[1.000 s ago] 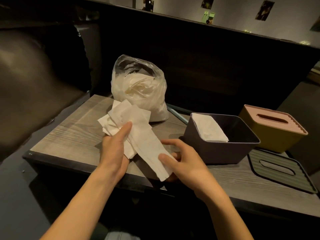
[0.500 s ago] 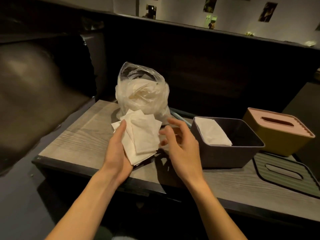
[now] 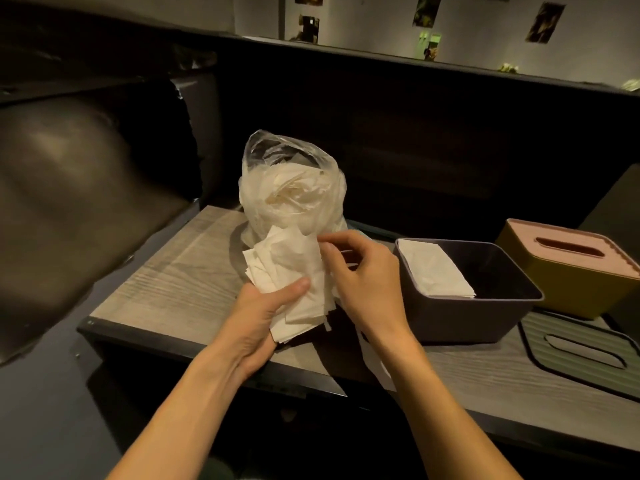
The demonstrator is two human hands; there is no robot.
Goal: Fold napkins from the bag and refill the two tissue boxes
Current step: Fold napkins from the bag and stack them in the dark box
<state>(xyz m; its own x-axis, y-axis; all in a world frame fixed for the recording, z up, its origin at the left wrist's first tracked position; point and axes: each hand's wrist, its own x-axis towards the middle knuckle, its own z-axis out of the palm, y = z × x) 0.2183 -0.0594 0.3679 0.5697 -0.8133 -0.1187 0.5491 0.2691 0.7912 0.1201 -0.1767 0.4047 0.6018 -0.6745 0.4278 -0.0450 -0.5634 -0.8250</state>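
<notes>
A clear plastic bag [image 3: 291, 192] full of white napkins stands at the back of the wooden table [image 3: 180, 278]. My left hand [image 3: 266, 313] holds a stack of folded white napkins [image 3: 287, 271] in front of the bag, thumb pressed on top. My right hand [image 3: 360, 282] is at the stack's right edge, its fingertips pinching the top napkin. A dark open tissue box [image 3: 464, 306] to the right holds folded napkins [image 3: 433, 268] on its left side. A yellow tissue box [image 3: 568, 271] with a pink slotted lid stands further right.
A dark green slotted lid [image 3: 581, 348] lies flat on the table in front of the yellow box. A dark padded seat [image 3: 69, 209] rises on the left. A dark partition wall stands behind the table.
The long unfolded napkin has been folded onto the stack. My right hand moved from the napkin's lower end up to the stack's top right edge.
</notes>
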